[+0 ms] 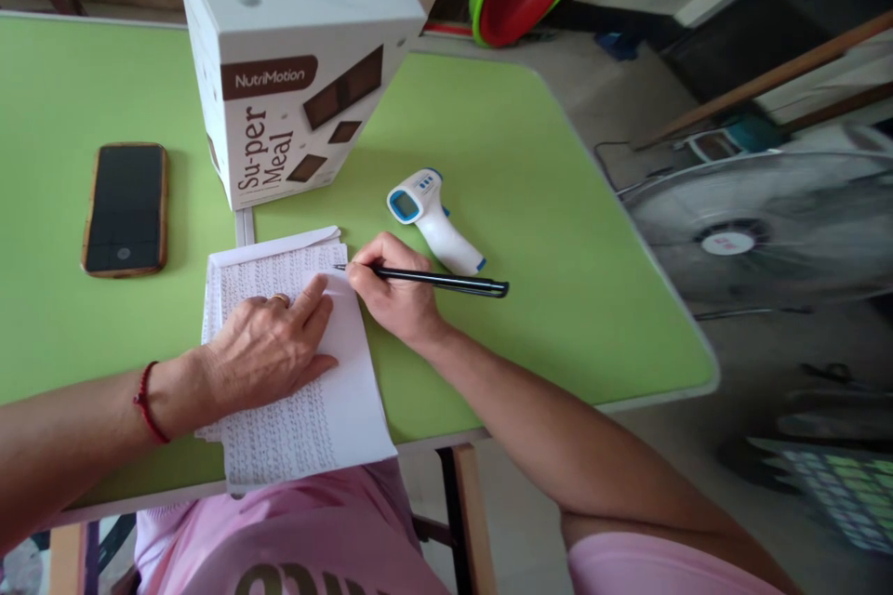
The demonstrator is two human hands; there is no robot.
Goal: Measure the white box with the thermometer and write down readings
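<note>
Right hand (403, 304) pinches pen (453, 281), left hand (265, 344) lies spread on paper (354, 400) (box (289, 107): "NutriMotion Su-per Meal").

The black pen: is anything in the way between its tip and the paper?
Nothing visible is. The right hand holds the black pen, tip near the upper right of the paper; the left hand lies close by, not in between.

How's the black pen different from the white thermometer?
The pen is black; the thermometer is white with blue parts. The pen is slim and straight; the thermometer is chunkier and bent. The right hand holds the pen, while the thermometer lies on the table.
</note>
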